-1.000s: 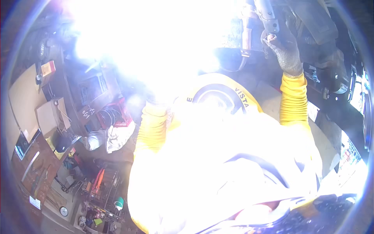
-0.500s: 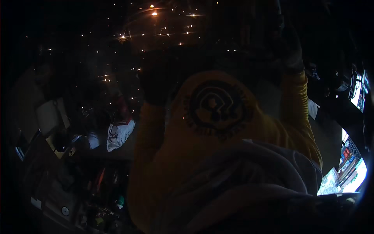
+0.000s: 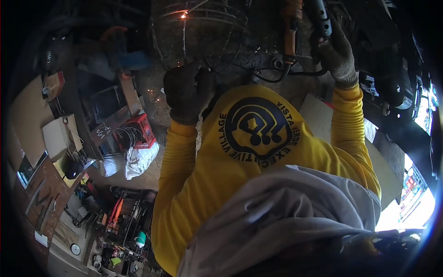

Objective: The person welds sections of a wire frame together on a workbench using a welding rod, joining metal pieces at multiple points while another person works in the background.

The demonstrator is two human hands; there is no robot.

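Landmark: round metal frame of thin bars [image 3: 210, 11], set at the upper middle of the view.
Item: large brown sheet [image 3: 30, 120], placed far left of the frame and lower.
Item: cardboard box [image 3: 56, 137], seen just right of the sheet, left of and below the frame.
Item: red crate [image 3: 146, 131], holding coiled wire [image 3: 127, 137], found below and left of the frame; a white sack [image 3: 140, 162] is seated against its lower side, farther below the frame.
Item: left hand [image 3: 187, 92], dark-gloved, placed just below the frame. The fingers are bent inward; what is enclosed, if anything, cannot be told. The frame is located beyond these fingers, with an orange-hot spot [image 3: 184, 15] glowing at its upper part. A thin rod [image 3: 184, 39] is extended from that spot down toward the hand.
Item: orange-bodied tool [image 3: 290, 32], positioned right of the frame, a dark cable being attached at its lower end.
Item: grey perforated tube [image 3: 319, 17], situated farther right of the frame.
Item: right hand [image 3: 339, 55], grey-gloved, placed right of and below the frame. The fingers are curled at the tube's lower end; whether it is grasped cannot be told.
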